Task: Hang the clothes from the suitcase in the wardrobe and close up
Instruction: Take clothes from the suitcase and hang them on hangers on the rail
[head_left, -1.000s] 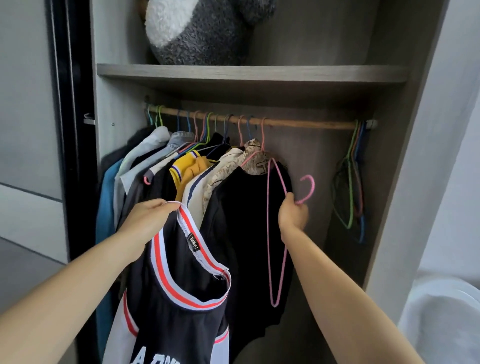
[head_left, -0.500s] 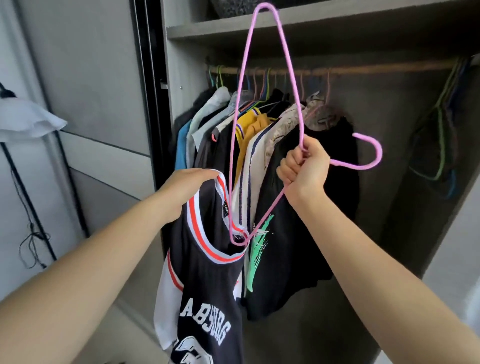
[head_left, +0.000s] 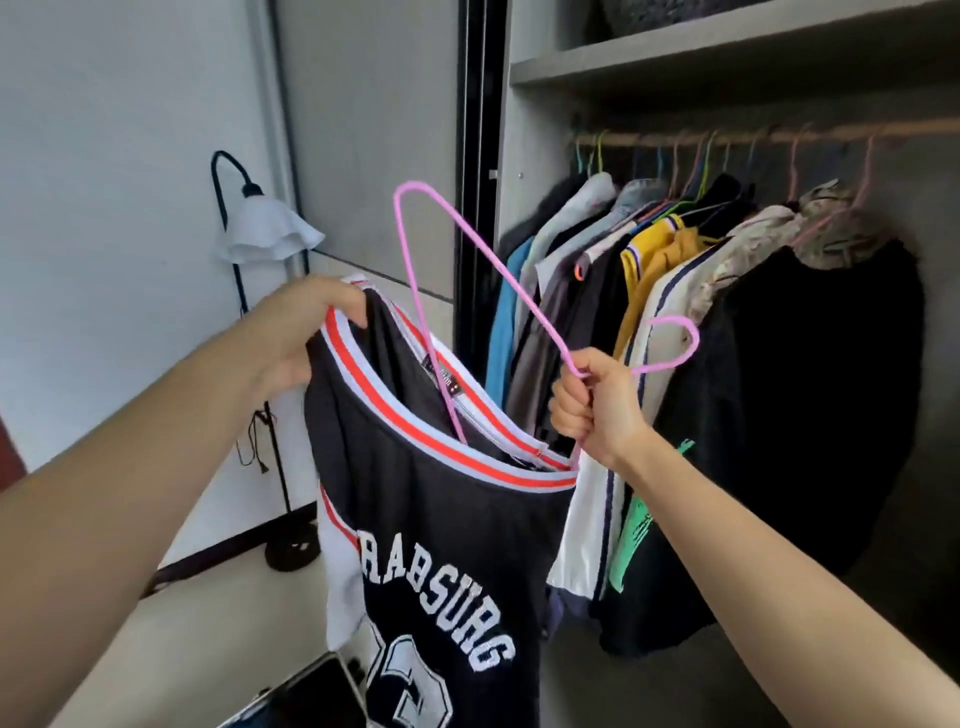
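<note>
Head view, so it's all seen over the arms. The black jersey (head_left: 447, 545) is held up below and left of the wardrobe rail (head_left: 779, 136), not hung yet. Its collar is pinched by the left hand (head_left: 306, 332) and stretched wide, presumably so the neck hole is kept open. The pink hanger (head_left: 540, 325) is gripped in the right hand (head_left: 597, 410) just under its hook and tilted steeply, with one shoulder end poked down into the neck. That tilt looks needed to get wide wire through a narrow opening. The other end is sticking up, so it probably gets worked in next. Under the rail, hung clothes (head_left: 675, 312) are packed close, so a gap may be needed.
</note>
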